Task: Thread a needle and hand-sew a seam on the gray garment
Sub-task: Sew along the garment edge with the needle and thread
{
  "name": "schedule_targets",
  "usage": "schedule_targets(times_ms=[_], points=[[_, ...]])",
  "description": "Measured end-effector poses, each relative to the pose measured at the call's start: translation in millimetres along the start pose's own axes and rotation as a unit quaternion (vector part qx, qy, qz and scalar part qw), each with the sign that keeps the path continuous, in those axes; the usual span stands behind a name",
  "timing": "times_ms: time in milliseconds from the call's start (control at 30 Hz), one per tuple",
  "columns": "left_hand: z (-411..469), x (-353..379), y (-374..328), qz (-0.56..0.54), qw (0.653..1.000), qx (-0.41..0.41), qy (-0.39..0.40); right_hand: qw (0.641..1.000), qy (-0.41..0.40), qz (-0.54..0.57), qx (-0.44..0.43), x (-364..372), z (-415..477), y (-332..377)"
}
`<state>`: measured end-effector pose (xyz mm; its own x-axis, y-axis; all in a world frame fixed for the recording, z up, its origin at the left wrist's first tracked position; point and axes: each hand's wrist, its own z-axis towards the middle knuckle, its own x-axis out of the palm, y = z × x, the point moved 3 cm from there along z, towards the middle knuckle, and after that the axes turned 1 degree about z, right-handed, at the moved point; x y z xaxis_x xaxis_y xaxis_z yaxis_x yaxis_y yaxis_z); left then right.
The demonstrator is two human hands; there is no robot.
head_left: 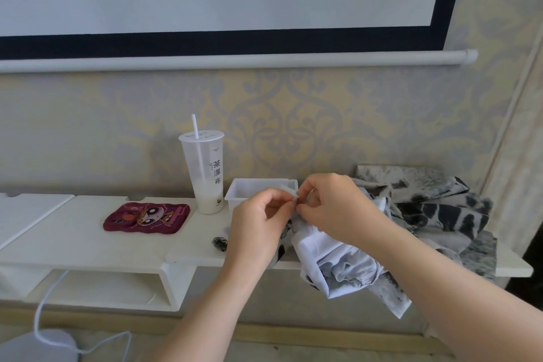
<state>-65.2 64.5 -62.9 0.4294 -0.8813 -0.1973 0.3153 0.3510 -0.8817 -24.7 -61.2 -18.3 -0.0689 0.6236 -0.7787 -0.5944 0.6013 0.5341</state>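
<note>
Head view: gray garment lies heaped on the right end of the white shelf, part of it draping over the front edge. Left hand and right hand meet just above it, fingers curled, the tips of each pinching one small raised fold. Needle and thread are too fine to make out. The cloth looks light and limp; probably best gripped close beside the seam and kept taut.

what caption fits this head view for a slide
Left hand and right hand pinch the gray garment over a white shelf near a drink cup.
</note>
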Motion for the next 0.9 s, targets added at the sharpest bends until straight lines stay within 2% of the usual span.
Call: schedule_targets(times_ms=[100,200,267,400,533,700,833,900], points=[[2.9,-1.8,2.4,-0.031,0.999,-0.017,-0.008,0.995,0.014,0.098,0.012,-1.8,0.9,-0.8],[5.0,-4.5,5.9,-0.069,0.996,-0.055,-0.017,0.978,0.084,0.19,0.003,-5.0,-6.0,0.4],[4.6,-4.3,6.5,-0.096,0.992,-0.077,-0.016,0.97,0.112,0.215,-0.003,-7.8,-11.6,0.1],[4.4,-3.7,6.7,-0.123,0.988,-0.095,-0.019,0.965,0.11,0.24,-0.006,-11.0,-15.5,-2.6],[3.6,-3.6,3.4,-0.134,0.988,-0.078,-0.011,0.975,0.065,0.21,-0.026,-7.6,-15.2,-4.6],[2.6,-0.2,-1.1,-0.132,0.99,-0.046,0.033,0.985,-0.056,0.15,-0.072,-6.3,-10.1,-3.8],[5.0,-4.1,-0.4,-0.129,0.989,-0.031,0.057,0.991,-0.062,0.118,-0.017,-21.7,-2.4,-10.8],[4.1,-4.6,-0.3,-0.125,0.988,-0.021,0.084,0.994,-0.003,0.1,0.041,-24.1,5.0,-17.7]])
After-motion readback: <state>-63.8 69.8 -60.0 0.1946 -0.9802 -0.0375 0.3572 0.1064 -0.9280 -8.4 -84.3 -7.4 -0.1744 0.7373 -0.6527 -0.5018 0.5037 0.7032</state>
